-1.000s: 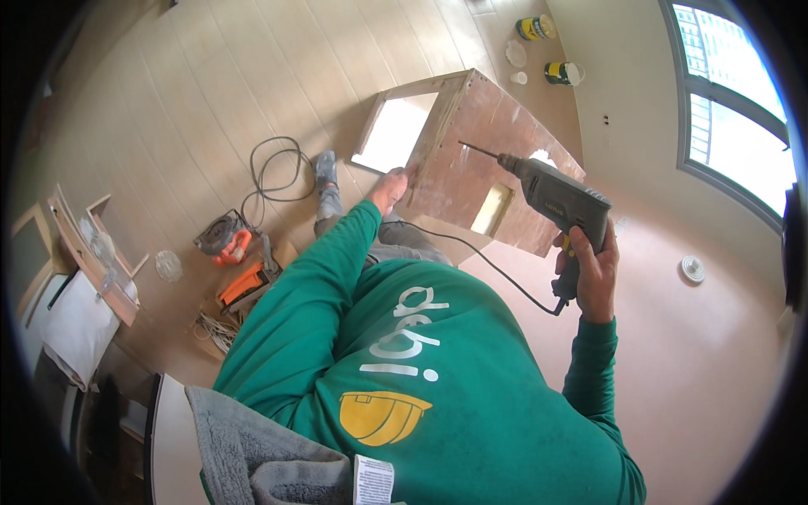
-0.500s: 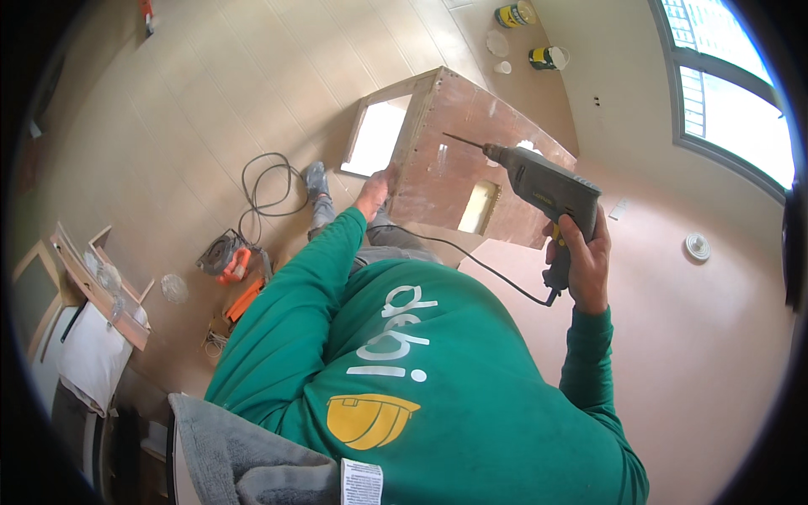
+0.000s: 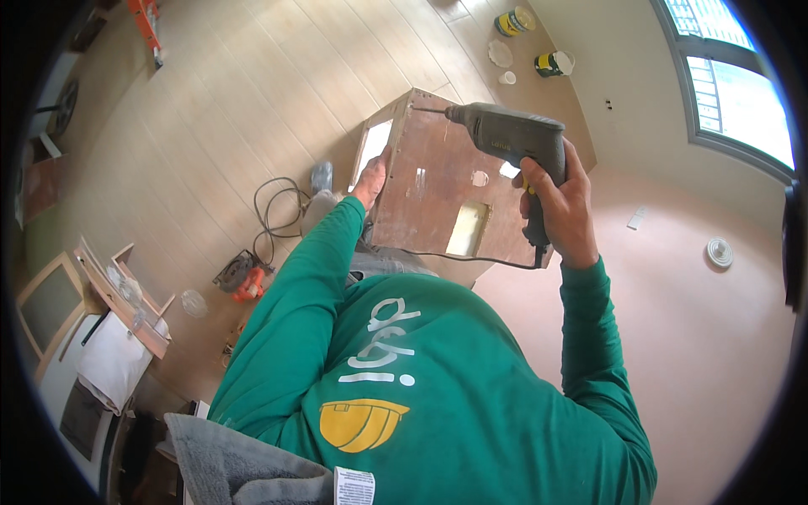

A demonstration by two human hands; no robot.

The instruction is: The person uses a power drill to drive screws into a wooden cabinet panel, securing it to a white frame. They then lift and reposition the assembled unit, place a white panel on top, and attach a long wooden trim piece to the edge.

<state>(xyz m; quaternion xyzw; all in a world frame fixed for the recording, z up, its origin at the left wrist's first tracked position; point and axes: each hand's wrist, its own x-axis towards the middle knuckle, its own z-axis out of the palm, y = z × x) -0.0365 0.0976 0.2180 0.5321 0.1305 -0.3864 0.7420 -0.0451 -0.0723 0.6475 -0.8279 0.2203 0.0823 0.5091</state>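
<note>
In my right hand (image 3: 566,206) is a dark grey power drill (image 3: 518,135), its grip wrapped by my fingers. The long thin bit (image 3: 429,110) points left, its tip by the upper left corner of a brown wooden box (image 3: 438,160); whether it touches the wood I cannot tell. My left hand (image 3: 370,178) is closed on the box's left edge, its fingers partly hidden. The box has a rectangular cutout and smaller holes in its face, with small marks along the edge. From the drill's handle a black cord (image 3: 471,257) runs left across the box's lower part.
An orange circular saw (image 3: 246,282) and a coiled black cable (image 3: 268,223) lie on the tiled floor at left. Wooden frames (image 3: 126,295) are piled farther left. Paint cans (image 3: 515,21) stand at the back near the window wall. An orange ladder (image 3: 147,29) is at the far left.
The drill has moved left and up, bringing its bit from over the box's face to its upper left corner. The box appears turned, its side opening now narrower.
</note>
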